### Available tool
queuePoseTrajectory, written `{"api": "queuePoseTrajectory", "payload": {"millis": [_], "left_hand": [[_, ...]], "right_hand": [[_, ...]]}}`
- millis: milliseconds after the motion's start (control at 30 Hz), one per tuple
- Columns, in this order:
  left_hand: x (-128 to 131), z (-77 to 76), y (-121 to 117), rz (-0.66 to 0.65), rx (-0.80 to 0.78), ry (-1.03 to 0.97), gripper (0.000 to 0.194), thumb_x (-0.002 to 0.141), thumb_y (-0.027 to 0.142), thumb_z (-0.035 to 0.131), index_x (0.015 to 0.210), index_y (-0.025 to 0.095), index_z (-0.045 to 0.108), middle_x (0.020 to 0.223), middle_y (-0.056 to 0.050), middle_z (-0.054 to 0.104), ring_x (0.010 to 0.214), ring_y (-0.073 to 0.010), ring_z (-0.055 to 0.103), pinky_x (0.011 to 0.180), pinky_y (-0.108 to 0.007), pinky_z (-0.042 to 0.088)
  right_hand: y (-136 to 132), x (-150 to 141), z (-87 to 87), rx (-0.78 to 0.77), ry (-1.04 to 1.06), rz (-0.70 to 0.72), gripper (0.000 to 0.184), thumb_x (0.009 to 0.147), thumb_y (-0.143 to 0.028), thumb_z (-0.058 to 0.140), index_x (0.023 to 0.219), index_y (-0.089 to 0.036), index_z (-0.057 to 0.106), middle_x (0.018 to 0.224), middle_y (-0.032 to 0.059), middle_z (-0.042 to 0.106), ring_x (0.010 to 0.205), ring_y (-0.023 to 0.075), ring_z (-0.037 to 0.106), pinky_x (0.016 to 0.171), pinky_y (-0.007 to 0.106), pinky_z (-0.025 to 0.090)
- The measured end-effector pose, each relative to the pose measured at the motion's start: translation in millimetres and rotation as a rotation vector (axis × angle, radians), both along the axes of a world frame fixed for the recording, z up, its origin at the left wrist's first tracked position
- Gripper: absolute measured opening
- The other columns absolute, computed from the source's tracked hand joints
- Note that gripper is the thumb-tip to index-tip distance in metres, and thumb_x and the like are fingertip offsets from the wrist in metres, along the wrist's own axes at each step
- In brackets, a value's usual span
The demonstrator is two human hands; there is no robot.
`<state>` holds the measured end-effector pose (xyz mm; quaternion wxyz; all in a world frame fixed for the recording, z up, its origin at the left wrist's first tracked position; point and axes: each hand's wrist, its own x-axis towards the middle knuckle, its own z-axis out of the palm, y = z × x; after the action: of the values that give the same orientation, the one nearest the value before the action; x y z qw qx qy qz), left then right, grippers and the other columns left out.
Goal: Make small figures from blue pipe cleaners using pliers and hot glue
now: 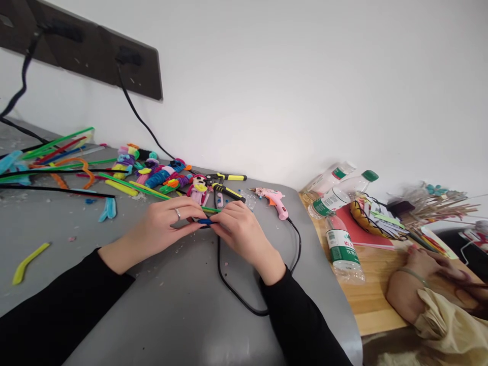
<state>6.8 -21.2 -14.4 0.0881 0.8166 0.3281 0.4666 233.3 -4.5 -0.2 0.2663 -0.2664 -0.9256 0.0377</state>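
Note:
My left hand (171, 216), with a ring on one finger, and my right hand (242, 229) meet over the grey table. Between their closed fingertips is a small blue piece of pipe cleaner (206, 221); most of it is hidden by the fingers. Just behind them lie a pipe-cleaner doll (198, 189) with a white face, and pliers (229, 190) with black and yellow handles. To the right of the pliers rests a pink hot glue gun (275, 199), its black cord looping down past my right wrist.
Loose pipe cleaners (64, 162) and several fuzzy figures (160, 175) crowd the back left. A bent yellow strip (28, 264) lies at left. On the wooden table (375, 305) stand or lie plastic bottles (343, 254), a basket (375, 218) and another person's hands (423, 264). Plugs (127, 56) sit in the wall.

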Motion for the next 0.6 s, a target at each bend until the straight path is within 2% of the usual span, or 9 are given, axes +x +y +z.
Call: {"api": "queuePoseTrajectory", "payload": {"millis": [233, 333, 400, 467, 533, 600], "left_hand": [[0, 2.0, 0, -0.003, 0.028, 0.006, 0.011, 0.097, 0.025, 0.065, 0.094, 0.024, 0.076, 0.093, -0.002, 0.079, 0.085, -0.0159, 0.073, 0.080, -0.025, 0.060], [-2, 2.1, 0, 0.004, 0.039, -0.003, 0.010, 0.097, 0.024, 0.066, 0.094, 0.024, 0.076, 0.093, -0.002, 0.079, 0.085, -0.0157, 0.074, 0.081, -0.025, 0.060], [-3, 2.7, 1, 0.019, 0.051, -0.012, 0.011, 0.096, 0.023, 0.066, 0.095, 0.024, 0.076, 0.092, -0.002, 0.079, 0.085, -0.0161, 0.074, 0.080, -0.025, 0.060], [-6, 4.0, 2, 0.055, 0.063, -0.020, 0.011, 0.096, 0.023, 0.066, 0.095, 0.024, 0.076, 0.092, -0.002, 0.079, 0.085, -0.0168, 0.075, 0.078, -0.024, 0.059], [-9, 5.5, 5, 0.096, 0.078, -0.022, 0.010, 0.095, 0.024, 0.067, 0.094, 0.024, 0.077, 0.092, -0.002, 0.079, 0.082, -0.0172, 0.075, 0.074, -0.023, 0.059], [-11, 6.5, 7, 0.136, 0.086, -0.026, 0.011, 0.094, 0.025, 0.067, 0.092, 0.025, 0.078, 0.090, -0.002, 0.079, 0.079, -0.0176, 0.075, 0.071, -0.023, 0.058]], "right_hand": [[0, -1, 0.7, 0.014, -0.020, -0.018, 0.019, 0.106, -0.024, 0.053, 0.096, -0.019, 0.068, 0.083, 0.0070, 0.073, 0.081, 0.0208, 0.061, 0.084, 0.036, 0.047], [-1, 1, 6.3, -0.031, -0.001, -0.013, 0.010, 0.102, -0.024, 0.061, 0.107, -0.018, 0.069, 0.093, 0.0079, 0.074, 0.090, 0.0223, 0.062, 0.088, 0.036, 0.047], [-1, 5, 10.4, -0.076, 0.031, -0.018, 0.019, 0.100, -0.025, 0.066, 0.118, -0.017, 0.067, 0.103, 0.0091, 0.075, 0.098, 0.0238, 0.062, 0.092, 0.037, 0.048], [0, 10, 13.4, -0.099, 0.065, -0.090, 0.024, 0.101, -0.022, 0.062, 0.124, -0.017, 0.065, 0.110, 0.0100, 0.074, 0.105, 0.0249, 0.060, 0.095, 0.038, 0.048], [5, 13, 15.5, -0.096, 0.069, -0.234, 0.026, 0.103, -0.016, 0.053, 0.126, -0.017, 0.064, 0.115, 0.0104, 0.072, 0.108, 0.0254, 0.059, 0.096, 0.039, 0.048], [14, 11, 18.0, -0.097, -0.018, -0.394, 0.030, 0.102, -0.011, 0.048, 0.126, -0.016, 0.065, 0.118, 0.0112, 0.071, 0.108, 0.0267, 0.058, 0.095, 0.040, 0.048]]}}
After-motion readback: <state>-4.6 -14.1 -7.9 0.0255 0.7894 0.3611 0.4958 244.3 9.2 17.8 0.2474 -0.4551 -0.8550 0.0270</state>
